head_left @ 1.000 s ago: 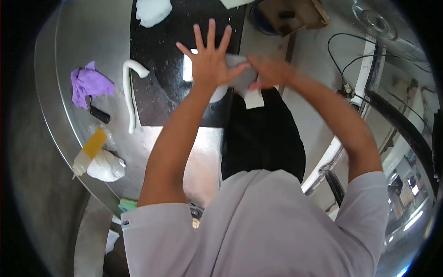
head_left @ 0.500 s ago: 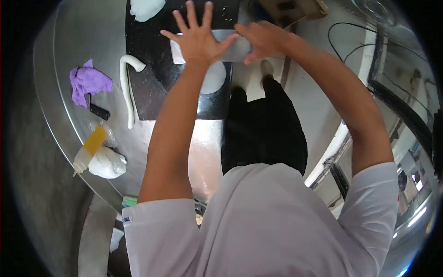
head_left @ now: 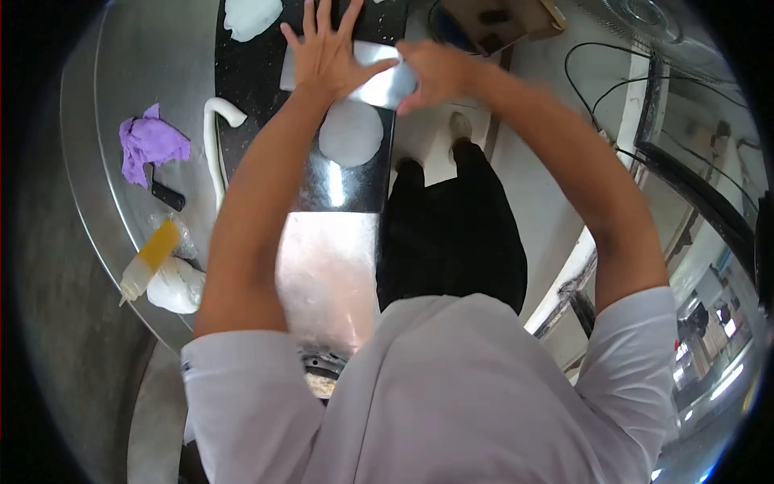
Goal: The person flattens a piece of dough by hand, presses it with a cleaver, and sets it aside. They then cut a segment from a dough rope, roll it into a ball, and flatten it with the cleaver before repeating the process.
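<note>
A wide, flat metal blade [head_left: 379, 89] lies across the black board [head_left: 347, 189]. My left hand [head_left: 325, 60] rests on it with the fingers spread. At the blade's right end my right hand [head_left: 435, 73] is closed around it; whatever handle it has is hidden. Just below the blade, a thin round sheet of white dough [head_left: 351, 133] lies on the board. To the left, a white dough rope [head_left: 211, 149] is bent along the board's edge, partly behind my left arm. A larger white dough lump [head_left: 251, 16] sits at the far left of the board.
On the metal table to the left lie a purple cloth [head_left: 153, 147], a black handle [head_left: 168, 195], a squeeze bottle of yellow liquid [head_left: 151, 260] and a white wrapped lump [head_left: 176, 286]. A cardboard box [head_left: 500, 24] and a fan [head_left: 653, 32] stand at the upper right.
The blade and both hands have shifted slightly up and left in view, partly with the camera. More of the round dough sheet shows below the blade.
</note>
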The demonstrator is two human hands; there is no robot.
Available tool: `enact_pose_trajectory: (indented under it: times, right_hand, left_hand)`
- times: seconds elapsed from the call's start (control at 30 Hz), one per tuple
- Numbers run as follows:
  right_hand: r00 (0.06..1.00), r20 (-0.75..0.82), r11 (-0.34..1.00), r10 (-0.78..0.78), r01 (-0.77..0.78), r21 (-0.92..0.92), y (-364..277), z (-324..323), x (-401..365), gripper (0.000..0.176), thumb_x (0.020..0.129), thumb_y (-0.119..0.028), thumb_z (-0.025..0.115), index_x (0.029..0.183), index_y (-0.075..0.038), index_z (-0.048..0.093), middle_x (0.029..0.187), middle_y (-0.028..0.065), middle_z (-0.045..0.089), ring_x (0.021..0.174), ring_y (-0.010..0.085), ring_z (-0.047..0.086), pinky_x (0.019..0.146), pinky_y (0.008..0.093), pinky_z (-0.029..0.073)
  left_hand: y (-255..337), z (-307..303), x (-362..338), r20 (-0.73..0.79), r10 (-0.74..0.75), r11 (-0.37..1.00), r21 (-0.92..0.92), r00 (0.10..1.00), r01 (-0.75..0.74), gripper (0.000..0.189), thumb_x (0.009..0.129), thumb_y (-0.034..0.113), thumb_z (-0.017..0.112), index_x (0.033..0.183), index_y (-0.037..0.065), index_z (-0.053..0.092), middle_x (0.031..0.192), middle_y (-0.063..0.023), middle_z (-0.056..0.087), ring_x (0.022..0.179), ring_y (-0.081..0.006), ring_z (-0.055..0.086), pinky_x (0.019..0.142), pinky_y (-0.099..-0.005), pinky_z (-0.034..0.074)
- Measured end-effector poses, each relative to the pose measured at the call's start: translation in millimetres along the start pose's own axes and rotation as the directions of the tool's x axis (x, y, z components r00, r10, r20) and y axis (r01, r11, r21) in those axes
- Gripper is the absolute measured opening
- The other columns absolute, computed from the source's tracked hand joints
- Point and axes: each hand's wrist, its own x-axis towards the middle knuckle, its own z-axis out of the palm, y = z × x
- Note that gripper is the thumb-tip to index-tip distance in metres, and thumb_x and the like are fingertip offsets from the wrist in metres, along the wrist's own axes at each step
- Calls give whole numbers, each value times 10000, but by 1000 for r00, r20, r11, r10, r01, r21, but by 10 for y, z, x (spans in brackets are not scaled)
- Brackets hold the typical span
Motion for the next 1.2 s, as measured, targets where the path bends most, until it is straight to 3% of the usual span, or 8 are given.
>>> enact_pose_trajectory:
  times: [0.07, 0.3, 0.4, 0.53, 0.8, 1.0, 1.13, 1.2]
  right_hand:
    - [996, 74, 993, 52, -59, 98, -222, 311, -233, 859, 656, -590, 887, 1095, 44, 509, 865, 301, 671, 830, 474, 691, 746, 513, 564]
    - [992, 26, 986, 121, -123, 112, -385, 552, -278, 797, 669, -526, 892, 1060, 38, 487, 776, 266, 672, 807, 475, 691, 731, 517, 559]
    - [986, -50, 985, 158, -154, 83, -325, 378, -115, 783, 659, -500, 905, 1044, 47, 498, 813, 273, 680, 830, 472, 692, 734, 514, 558]
    - [989, -39, 988, 143, -140, 65, -274, 380, -121, 885, 598, -528, 934, 1087, 102, 550, 903, 319, 688, 894, 471, 708, 779, 495, 580]
    - [979, -66, 982, 191, -190, 20, -205, 365, -107, 928, 612, -587, 911, 1170, 68, 564, 1044, 299, 684, 962, 453, 685, 835, 476, 555]
    - [969, -180, 985, 169, -162, 54, -242, 696, -209, 949, 630, -586, 900, 1247, 61, 580, 1177, 315, 661, 1104, 472, 648, 964, 517, 508]
    - [962, -125, 970, 241, -243, 3, -253, 77, 97, 707, 745, -503, 853, 1118, 36, 590, 1000, 301, 697, 993, 480, 677, 856, 520, 538]
    - [925, -376, 993, 56, -92, -77, -59, -9, 275, 594, 798, -439, 823, 1045, 42, 577, 846, 261, 698, 843, 453, 703, 739, 492, 562]
  left_hand:
    - [-285, 378, -352, -144, 226, 961, -129, 963, -245, 1127, 692, 859, 645, 1615, 320, 288, 1701, -157, 136, 1554, -442, 108, 1142, -778, 93]
    - [-352, 242, -468, -67, 367, 929, -19, 928, -369, 1045, 733, 753, 683, 1607, 324, 305, 1683, -87, 242, 1555, -342, 190, 1185, -692, 142]
    - [-238, -125, -205, 216, 273, 950, 91, 937, -298, 1118, 698, 708, 730, 1597, 180, 327, 1685, -211, 147, 1547, -419, 156, 1211, -659, 143]
    - [-180, -169, -162, 295, 322, 924, 110, 900, -367, 1136, 661, 688, 751, 1597, 200, 332, 1684, -194, 181, 1541, -442, 163, 1180, -719, 140]
    - [-231, -126, 3, 114, 326, 940, 62, 938, -335, 1149, 704, 762, 703, 1615, 200, 285, 1682, -186, 179, 1545, -426, 154, 1200, -693, 135]
    - [-186, -299, -1, 480, 311, 896, 140, 820, -422, 1145, 743, 850, 602, 1635, 235, 231, 1704, -169, 121, 1556, -444, 105, 1189, -717, 115]
    - [-313, -252, 127, 43, 310, 916, 256, 950, -310, 1105, 754, 747, 660, 1626, 202, 255, 1694, -199, 134, 1559, -431, 97, 1189, -723, 89]
    - [-495, 110, 180, -345, 269, 963, 92, 899, -252, 1103, 745, 702, 693, 1619, 182, 267, 1685, -217, 149, 1554, -439, 104, 1183, -733, 77]
